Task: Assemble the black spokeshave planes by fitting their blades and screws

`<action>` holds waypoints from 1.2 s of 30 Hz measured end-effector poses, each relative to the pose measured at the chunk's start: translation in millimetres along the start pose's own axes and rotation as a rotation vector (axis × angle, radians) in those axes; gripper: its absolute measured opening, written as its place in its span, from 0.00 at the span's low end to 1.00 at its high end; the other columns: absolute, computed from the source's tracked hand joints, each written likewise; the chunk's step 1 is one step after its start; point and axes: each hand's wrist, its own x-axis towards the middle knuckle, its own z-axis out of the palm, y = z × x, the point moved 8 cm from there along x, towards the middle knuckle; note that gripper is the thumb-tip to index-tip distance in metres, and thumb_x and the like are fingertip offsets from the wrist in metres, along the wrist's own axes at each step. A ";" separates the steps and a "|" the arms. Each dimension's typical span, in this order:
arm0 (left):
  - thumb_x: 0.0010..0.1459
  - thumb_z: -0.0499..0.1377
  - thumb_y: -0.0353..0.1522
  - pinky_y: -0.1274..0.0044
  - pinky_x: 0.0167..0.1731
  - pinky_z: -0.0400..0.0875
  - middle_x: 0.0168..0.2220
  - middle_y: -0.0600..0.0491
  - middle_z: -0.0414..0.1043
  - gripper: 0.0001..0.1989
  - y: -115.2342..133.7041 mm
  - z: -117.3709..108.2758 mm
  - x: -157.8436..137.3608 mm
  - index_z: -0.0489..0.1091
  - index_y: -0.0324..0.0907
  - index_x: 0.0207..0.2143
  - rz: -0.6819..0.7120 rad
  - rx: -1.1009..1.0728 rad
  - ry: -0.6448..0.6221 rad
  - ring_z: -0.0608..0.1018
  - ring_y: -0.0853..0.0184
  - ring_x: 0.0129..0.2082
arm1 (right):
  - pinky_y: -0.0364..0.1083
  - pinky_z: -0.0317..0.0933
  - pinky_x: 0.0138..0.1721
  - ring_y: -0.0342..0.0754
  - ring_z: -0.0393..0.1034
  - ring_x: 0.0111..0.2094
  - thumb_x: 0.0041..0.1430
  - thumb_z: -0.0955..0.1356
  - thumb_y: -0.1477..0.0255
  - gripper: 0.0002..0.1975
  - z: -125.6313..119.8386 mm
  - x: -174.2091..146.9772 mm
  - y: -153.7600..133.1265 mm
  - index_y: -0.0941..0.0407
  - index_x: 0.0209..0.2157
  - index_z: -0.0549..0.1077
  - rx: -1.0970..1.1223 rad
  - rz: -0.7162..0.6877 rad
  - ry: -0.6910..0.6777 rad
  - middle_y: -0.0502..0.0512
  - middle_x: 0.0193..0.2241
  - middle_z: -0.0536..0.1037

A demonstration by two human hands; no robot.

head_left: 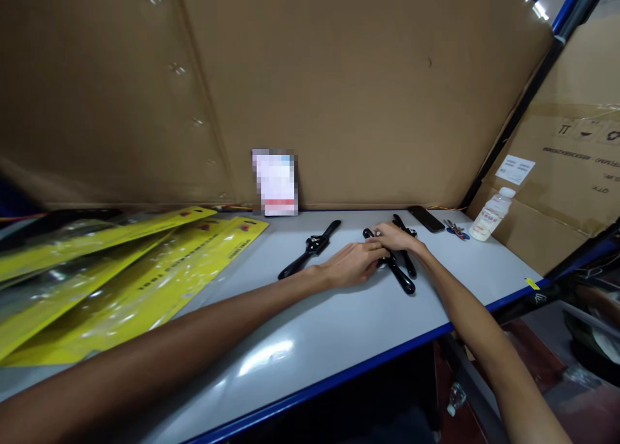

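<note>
Both hands meet over a black two-handled spokeshave point(402, 277) on the worktop. My left hand point(354, 263) has its fingers closed around the middle of the tool, covering most of the blade body. Behind it, my right hand point(393, 235) grips the same spokeshave near its far handle, fingers curled and partly hidden. A second spokeshave point(409, 263) lies just to the right, partly covered by my right hand and wrist. To the left, beyond my left forearm, rests a third spokeshave point(312, 247), untouched.
Yellow-backed clear plastic packages point(194, 270) overlap at the left of the grey worktop point(290, 379). Against the cardboard wall point(363, 95) leans a blurred-out panel point(276, 182). At the back right are a dark phone point(426, 218), small keys point(456, 230) and a white-capped bottle point(491, 215).
</note>
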 end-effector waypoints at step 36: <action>0.69 0.48 0.35 0.71 0.31 0.67 0.36 0.45 0.77 0.15 -19.0 2.5 2.1 0.74 0.40 0.37 -0.266 0.172 -0.119 0.78 0.62 0.31 | 0.41 0.49 0.26 0.43 0.63 0.24 0.63 0.67 0.68 0.11 4.3 5.6 2.3 0.60 0.29 0.76 -0.009 0.049 0.033 0.49 0.21 0.73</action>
